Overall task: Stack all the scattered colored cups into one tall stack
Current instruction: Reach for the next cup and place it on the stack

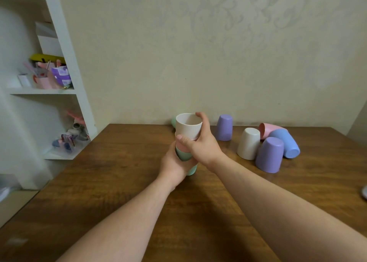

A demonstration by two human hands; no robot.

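A nested stack of cups stands upright near the middle of the wooden table (119,182): a cream cup (187,125) on top, a pink cup (181,146) under it, a green cup (183,155) below. My left hand (173,165) wraps the green lower part. My right hand (200,142) grips the cream and pink cups from the right. A green cup (174,122) peeks out behind the stack. To the right stand upside-down cups: a purple cup (224,127), a cream cup (248,143) and a purple cup (269,155). A pink cup (267,129) and a blue cup (286,143) lie on their sides.
White shelves (65,90) with small clutter stand against the wall at the left, beside the table's left edge. A pale wall runs along the table's far edge. A grey object (364,192) shows at the right border.
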